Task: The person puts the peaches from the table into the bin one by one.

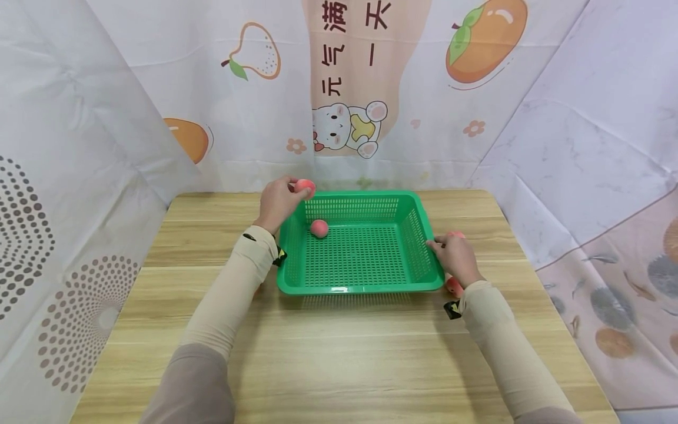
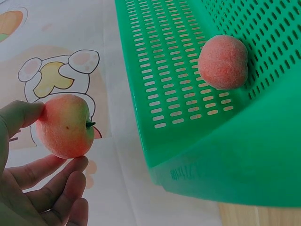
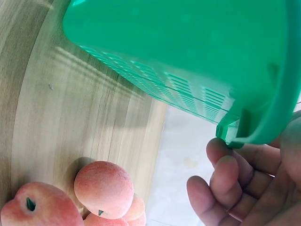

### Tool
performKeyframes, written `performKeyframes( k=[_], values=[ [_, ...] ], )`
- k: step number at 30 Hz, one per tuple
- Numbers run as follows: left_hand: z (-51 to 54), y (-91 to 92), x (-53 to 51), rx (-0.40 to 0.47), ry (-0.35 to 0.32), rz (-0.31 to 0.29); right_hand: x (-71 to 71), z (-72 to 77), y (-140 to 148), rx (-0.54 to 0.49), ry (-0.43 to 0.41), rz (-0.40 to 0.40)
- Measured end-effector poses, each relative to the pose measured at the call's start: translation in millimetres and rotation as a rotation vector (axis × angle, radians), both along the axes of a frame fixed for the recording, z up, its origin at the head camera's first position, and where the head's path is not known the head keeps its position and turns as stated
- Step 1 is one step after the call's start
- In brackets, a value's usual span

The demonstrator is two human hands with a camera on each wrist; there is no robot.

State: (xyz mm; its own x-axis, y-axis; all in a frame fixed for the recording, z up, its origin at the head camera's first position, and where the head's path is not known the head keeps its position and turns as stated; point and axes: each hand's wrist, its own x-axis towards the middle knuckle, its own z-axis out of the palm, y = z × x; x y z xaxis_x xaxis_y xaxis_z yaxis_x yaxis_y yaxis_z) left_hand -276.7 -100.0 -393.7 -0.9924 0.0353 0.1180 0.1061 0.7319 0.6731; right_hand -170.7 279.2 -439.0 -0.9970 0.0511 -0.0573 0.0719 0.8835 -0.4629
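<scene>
My left hand (image 1: 278, 204) pinches a peach-like fruit (image 1: 305, 188) with a green stem, above the back left corner of a green basket (image 1: 349, 289). In the left wrist view the held fruit (image 2: 66, 126) is between thumb and fingers, outside the basket wall. A second pink fruit (image 1: 319, 228) lies inside the basket at its left side. My right hand (image 1: 457, 257) grips the basket's right rim; the right wrist view shows the fingers (image 3: 225, 174) curled under the rim (image 3: 277, 108).
Several pink fruits (image 3: 104, 188) sit on the wooden table (image 1: 339, 359) to the right of the basket. Part of another reddish thing (image 1: 258, 290) shows beside the left forearm. A patterned white cloth (image 1: 238, 106) hangs behind the table.
</scene>
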Motion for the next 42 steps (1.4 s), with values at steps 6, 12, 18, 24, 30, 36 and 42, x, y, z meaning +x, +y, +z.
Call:
performKeyframes(
  k=[6, 12, 18, 24, 30, 36, 42],
  values=[
    [-1.7, 3.0, 0.7, 0.004, -0.022, -0.006, -0.3, -0.2, 1, -0.01, 0.003, -0.001],
    [-5.3, 5.3, -0.6, -0.004, -0.03, -0.012, -0.4, 0.9, 0, -0.02, -0.015, -0.009],
    [-6.8, 8.1, -2.3, -0.016, -0.037, -0.018, -0.6, 0.8, 0, -0.026, -0.016, -0.008],
    [-10.4, 11.1, -3.0, -0.013, -0.056, -0.021, -1.1, 0.3, 0, -0.036, -0.015, -0.006],
    [-12.8, 15.7, -1.9, 0.008, -0.04, -0.035, -0.5, 1.2, 1, -0.028, -0.014, -0.01],
    [-16.0, 17.7, -1.7, 0.006, -0.033, -0.044, -1.4, 1.5, 1, -0.023, -0.028, -0.007],
    [-21.2, 18.6, -2.6, -0.002, -0.022, -0.062, -3.1, 2.3, 0, -0.011, -0.055, -0.004]
  ],
)
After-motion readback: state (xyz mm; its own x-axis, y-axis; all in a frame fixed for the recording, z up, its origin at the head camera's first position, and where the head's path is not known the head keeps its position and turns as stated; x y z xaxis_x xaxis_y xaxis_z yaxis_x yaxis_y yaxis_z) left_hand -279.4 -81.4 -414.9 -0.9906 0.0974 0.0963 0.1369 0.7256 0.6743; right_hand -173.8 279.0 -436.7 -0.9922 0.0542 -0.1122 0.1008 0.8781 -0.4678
